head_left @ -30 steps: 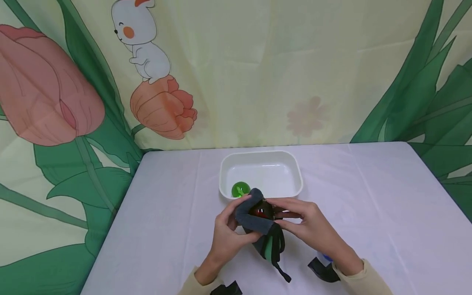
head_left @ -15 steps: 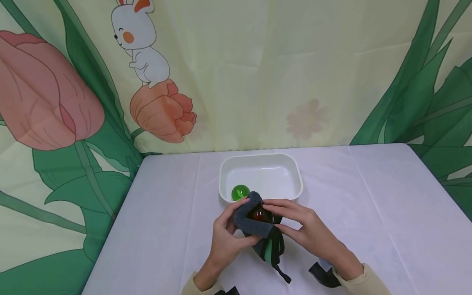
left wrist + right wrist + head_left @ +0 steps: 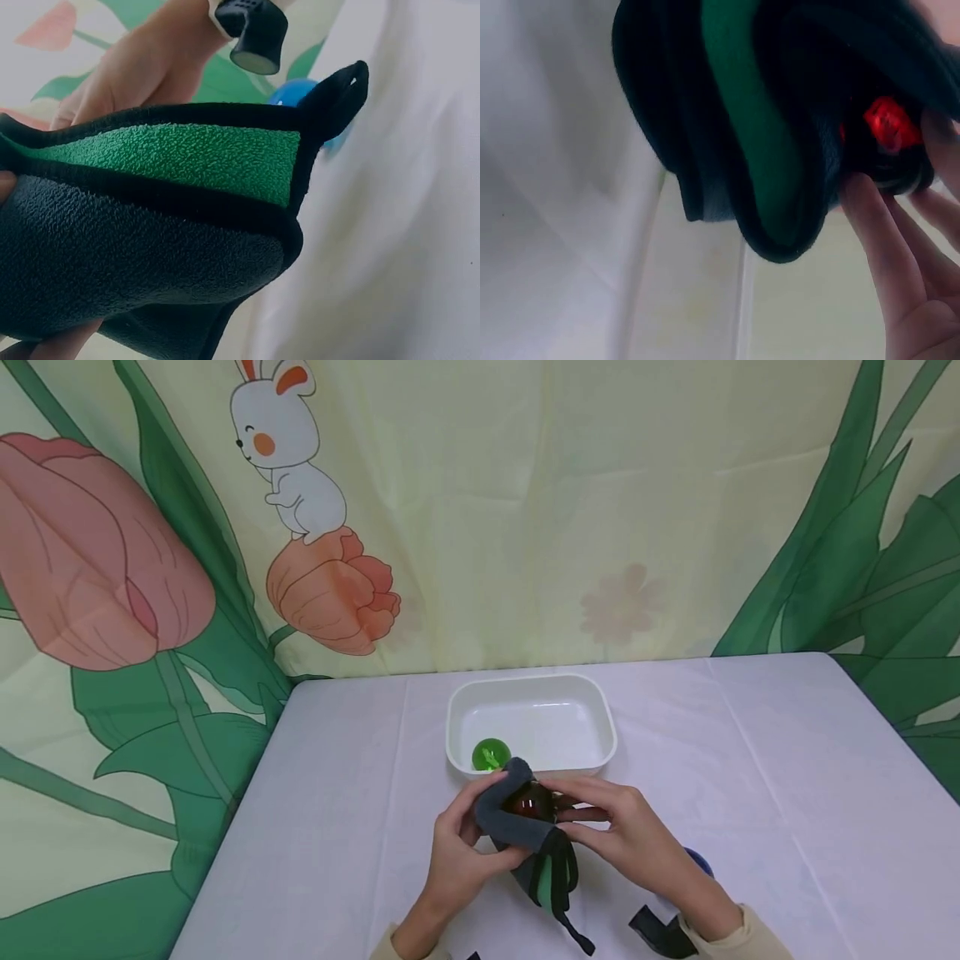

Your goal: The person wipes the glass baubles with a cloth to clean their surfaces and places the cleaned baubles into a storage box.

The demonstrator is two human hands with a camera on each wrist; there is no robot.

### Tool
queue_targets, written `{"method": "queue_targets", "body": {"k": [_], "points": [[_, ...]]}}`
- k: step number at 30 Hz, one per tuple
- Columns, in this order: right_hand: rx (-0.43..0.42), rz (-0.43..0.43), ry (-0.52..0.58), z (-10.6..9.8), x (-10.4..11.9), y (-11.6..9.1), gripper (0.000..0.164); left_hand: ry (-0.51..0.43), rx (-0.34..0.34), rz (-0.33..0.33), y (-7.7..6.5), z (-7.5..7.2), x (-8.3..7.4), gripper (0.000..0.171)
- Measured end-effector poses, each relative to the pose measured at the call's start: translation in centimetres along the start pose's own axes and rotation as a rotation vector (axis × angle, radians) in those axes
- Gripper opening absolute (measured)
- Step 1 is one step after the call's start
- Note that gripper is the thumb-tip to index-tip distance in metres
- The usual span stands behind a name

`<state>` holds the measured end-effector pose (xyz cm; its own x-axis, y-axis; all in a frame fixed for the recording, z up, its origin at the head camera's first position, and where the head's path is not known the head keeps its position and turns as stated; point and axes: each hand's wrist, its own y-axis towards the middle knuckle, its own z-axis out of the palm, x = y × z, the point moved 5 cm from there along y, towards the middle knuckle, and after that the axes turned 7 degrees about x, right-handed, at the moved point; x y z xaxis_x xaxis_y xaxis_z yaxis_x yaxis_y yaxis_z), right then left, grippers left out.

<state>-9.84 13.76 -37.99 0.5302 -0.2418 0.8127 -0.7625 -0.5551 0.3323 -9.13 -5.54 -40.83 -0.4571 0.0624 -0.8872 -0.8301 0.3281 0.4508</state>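
Rough matt cloth (image 3: 135, 247), glossy red object (image 3: 529, 803), glossy green ball (image 3: 491, 753); smooth shiny tray (image 3: 555, 735)

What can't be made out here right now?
Head: most of the red object, inside the cloth.
Head: most of the blue object, behind the right forearm.
Left wrist: most of the left hand, behind cloth and past the edge.
Right wrist: part of the right hand, beyond the edge.

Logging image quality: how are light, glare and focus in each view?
Head: bright, fairly even light, small glare streak on the white tray; left wrist: crisp texture on the green-and-gray towel, blue object behind it softer; right wrist: dim, towel mostly in shadow, red object vivid.
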Motion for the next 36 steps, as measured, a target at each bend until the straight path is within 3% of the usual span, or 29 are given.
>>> {"method": "queue_targets", "body": {"k": [6,14,17,20,25,29,36], "points": [[0.035,0.057,0.005,0.03,-0.78,0.08,0.060,-0.008,-0.016,-0.020,0.09,-0.13,0.48,0.068],[0.008,-0.108,-0.115,0.03,-0.56,0.01,0.065,-0.014,-0.017,-0.005,0.34,-0.19,0.56,0.069],[-0.002,-0.122,-0.151,-0.20,-0.46,-0.06,0.065,-0.024,0.001,-0.004,0.56,-0.03,0.70,0.070],[-0.006,-0.106,-0.119,-0.34,-0.52,0.05,0.062,-0.015,0.014,-0.001,0.67,0.12,0.85,0.071],[0.013,0.009,0.010,-0.35,-0.84,0.28,0.056,-0.001,0.012,0.028,0.52,0.17,0.80,0.073],[0.057,0.088,0.015,-0.34,-0.85,0.51,0.058,-0.015,0.002,0.023,0.48,-0.05,0.86,0.072],[0.026,-0.020,-0.092,-0.62,-0.03,0.50,0.061,-0.003,-0.007,-0.015,0.50,-0.43,0.70,0.073]]}}
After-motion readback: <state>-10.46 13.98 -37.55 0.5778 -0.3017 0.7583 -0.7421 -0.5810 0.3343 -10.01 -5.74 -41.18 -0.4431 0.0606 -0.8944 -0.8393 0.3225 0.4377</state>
